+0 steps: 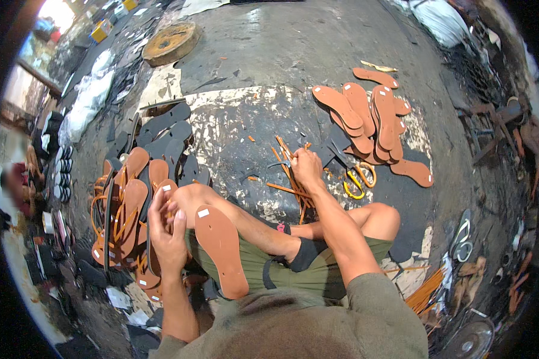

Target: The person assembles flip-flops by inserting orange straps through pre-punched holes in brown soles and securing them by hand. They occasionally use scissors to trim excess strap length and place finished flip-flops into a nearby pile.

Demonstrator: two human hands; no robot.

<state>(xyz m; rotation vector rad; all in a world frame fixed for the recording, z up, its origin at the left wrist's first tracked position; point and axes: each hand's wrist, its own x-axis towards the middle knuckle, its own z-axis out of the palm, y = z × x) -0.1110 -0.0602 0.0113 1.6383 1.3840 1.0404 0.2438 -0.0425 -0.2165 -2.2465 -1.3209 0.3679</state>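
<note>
A brown sandal sole [220, 245] with small slits and a white label lies across my lap. My left hand [167, 233] is raised beside it, fingers loosely bent and apart, with nothing visible in them. It is nearest the pile of brown sandals with straps [129, 206] on my left. In front of my crossed legs, my right hand [307, 167] reaches down to a loose heap of narrow orange-brown strips [292, 189]. Its fingers are closed; what they hold is hidden. Pliers with grey-blue handles [278, 164] lie against the fingertips. Yellow-handled scissors [356, 178] rest just right of the hand.
Beyond the scissors is a pile of loose brown soles [365, 116]. Black soles [169, 128] lie at the far left, with a round wooden block [172, 43] behind them. A bundle of strips [425, 291] and a flip-flop [461, 239] are at my right.
</note>
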